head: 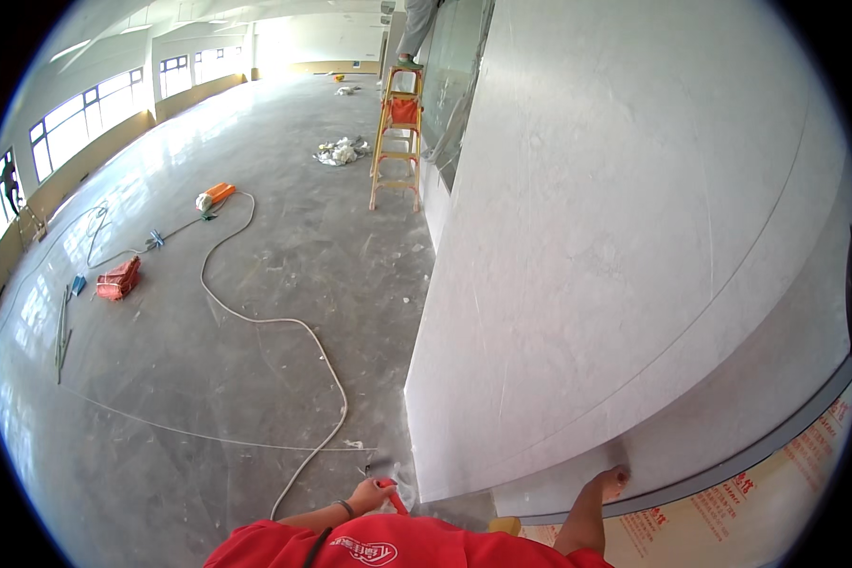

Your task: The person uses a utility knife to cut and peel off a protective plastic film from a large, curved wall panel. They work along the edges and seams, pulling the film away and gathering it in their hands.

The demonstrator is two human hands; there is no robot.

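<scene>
My left hand [370,495] is shut on the red handle [399,503] of a flat-bladed tool, probably a scraper. Its grey blade [380,466] is blurred above the floor. Beside this hand hangs or lies some clear plastic film [406,483]. My right hand [614,483] is at the smooth pale recessed wall surface [689,419] under the white wall panel [596,234], apparently touching it. Its fingers are too small and shaded to tell whether they hold anything. A dark smudge or shadow marks the surface just above it.
A yellow block-like edge [504,525] shows before my body. Printed protective film [710,508] borders a grey frame strip [738,465]. A hose or cable [312,334] crosses the floor. Beyond are a red bundle [118,278], debris [342,151], and a person's legs [415,32] on a stepladder [397,142].
</scene>
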